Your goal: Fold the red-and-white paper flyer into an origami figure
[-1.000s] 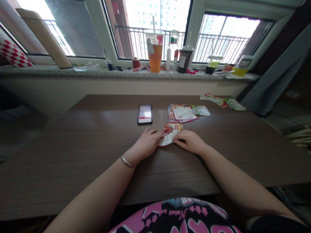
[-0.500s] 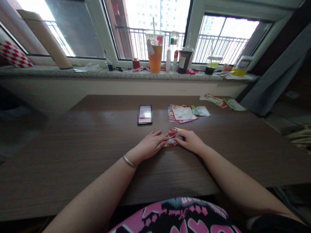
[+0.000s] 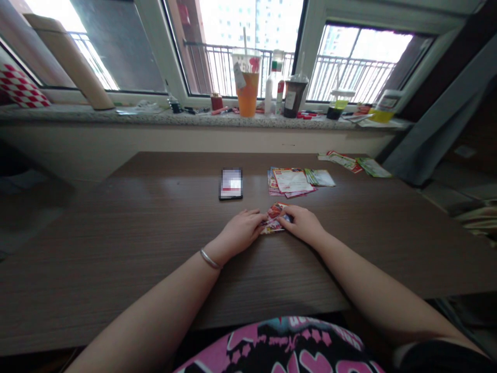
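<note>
A small colourful printed leaflet [image 3: 275,220], mostly red and white, lies on the brown table between my two hands. My left hand [image 3: 244,228] wears a silver bangle at the wrist, and its bent fingers grip the leaflet's left edge. On the opposite side, my right hand [image 3: 305,224] is closed over the right part with thumb and fingers, covering it. Just beyond the hands rests a stack of similar printed leaflets [image 3: 293,180], with green-and-white ones [image 3: 323,177] fanned at its right.
A phone [image 3: 231,184] with a blurred screen lies left of the stack. More leaflets [image 3: 373,167] are at the table's far right corner. Along the windowsill stand an orange drink cup [image 3: 247,88], a dark drink cup [image 3: 295,97], a clear bottle [image 3: 274,85] and a leaning cardboard tube [image 3: 73,65].
My left hand's fingers have gone from stretched flat over the leaflet to bent at its left edge. The right hand has shifted slightly left, and less of the leaflet shows.
</note>
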The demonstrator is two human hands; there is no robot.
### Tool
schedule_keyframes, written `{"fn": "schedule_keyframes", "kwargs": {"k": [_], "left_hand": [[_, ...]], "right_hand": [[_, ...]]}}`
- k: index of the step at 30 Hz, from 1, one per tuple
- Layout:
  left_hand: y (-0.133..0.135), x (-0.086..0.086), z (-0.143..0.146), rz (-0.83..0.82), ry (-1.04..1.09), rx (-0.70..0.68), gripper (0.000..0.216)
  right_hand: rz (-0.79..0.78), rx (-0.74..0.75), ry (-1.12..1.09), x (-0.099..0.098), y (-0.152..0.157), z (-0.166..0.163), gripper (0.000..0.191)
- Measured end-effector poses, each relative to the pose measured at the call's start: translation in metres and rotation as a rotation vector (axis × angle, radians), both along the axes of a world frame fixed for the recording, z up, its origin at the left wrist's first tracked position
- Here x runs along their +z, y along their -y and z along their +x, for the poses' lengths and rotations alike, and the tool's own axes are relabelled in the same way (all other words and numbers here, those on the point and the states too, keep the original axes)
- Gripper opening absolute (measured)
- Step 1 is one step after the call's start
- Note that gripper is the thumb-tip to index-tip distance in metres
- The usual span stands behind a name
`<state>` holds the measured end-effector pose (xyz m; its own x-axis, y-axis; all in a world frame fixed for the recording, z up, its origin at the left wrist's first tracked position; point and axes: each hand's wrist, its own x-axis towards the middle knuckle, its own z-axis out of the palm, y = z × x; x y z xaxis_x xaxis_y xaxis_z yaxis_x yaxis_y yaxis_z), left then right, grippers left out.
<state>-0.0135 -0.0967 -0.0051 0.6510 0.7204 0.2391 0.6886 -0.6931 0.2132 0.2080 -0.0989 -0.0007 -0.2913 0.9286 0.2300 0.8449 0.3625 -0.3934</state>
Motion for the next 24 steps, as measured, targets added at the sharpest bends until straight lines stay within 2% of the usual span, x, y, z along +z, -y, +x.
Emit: {"fn": "schedule_keyframes", "kwargs": {"k": [4,14,24], "left_hand": [[-0.001,-0.001,0.0,-0.007,-0.003,-0.008,0.024],[-0.005,-0.005,0.0,0.007,0.047,-0.036,0.019],[0.0,0.005,0.0,0.018,0.041,-0.145,0.024]], "right_hand": [[0.03,0.04,0.038,-0.001,-0.004,-0.001,0.015],[-0.01,0.038,0.059,0.0,-0.007,-0.002,0.013],[-0.035,0.015,0.069,0.0,-0.011,0.007,0.013]]}}
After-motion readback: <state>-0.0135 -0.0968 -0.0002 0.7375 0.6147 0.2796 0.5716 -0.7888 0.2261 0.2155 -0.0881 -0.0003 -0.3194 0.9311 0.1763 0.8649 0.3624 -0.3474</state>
